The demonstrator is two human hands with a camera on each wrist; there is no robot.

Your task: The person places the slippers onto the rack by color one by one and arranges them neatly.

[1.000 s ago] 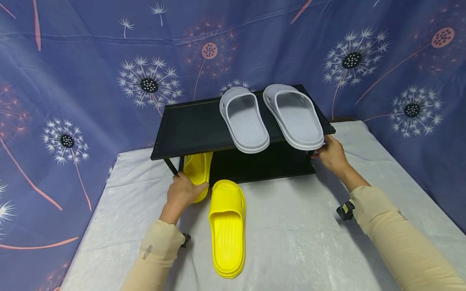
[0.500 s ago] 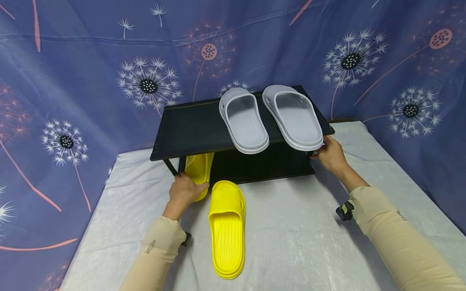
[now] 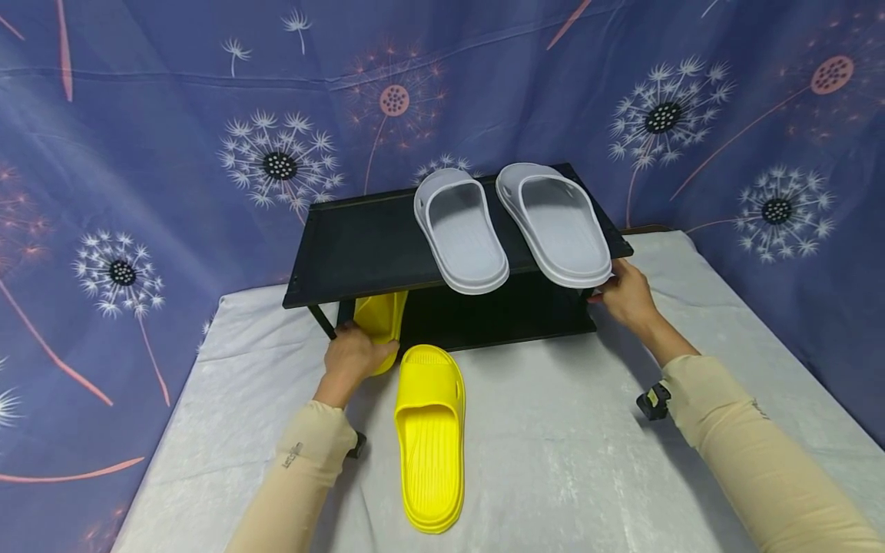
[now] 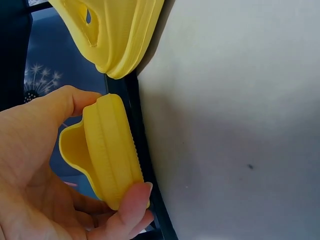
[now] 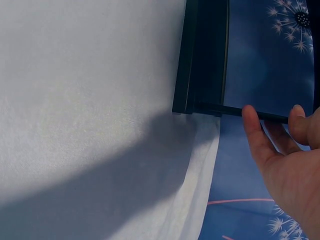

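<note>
My left hand (image 3: pixel 354 355) grips the heel end of a yellow slide sandal (image 4: pixel 112 150), thumb on one side and fingers on the other. The sandal's front part lies on the lower shelf of a black two-tier shoe rack (image 3: pixel 366 246), partly hidden under the top shelf. At the rack's right end, my right hand (image 3: pixel 628 296) holds a thin black side post (image 5: pixel 232 110) between thumb and fingers. A second yellow slide sandal (image 3: pixel 432 445) lies on the cloth in front of the rack, toe toward it.
Two grey slippers (image 3: pixel 465 234) sit on the right part of the top shelf, heels overhanging its front edge. The rack stands on a table with a pale grey cloth (image 3: pixel 553 430). Behind hangs a blue dandelion-print curtain (image 3: pixel 173 169).
My left hand has moved slightly forward and right, sliding the yellow sandal deeper into the lower shelf. My right hand stays on the post.
</note>
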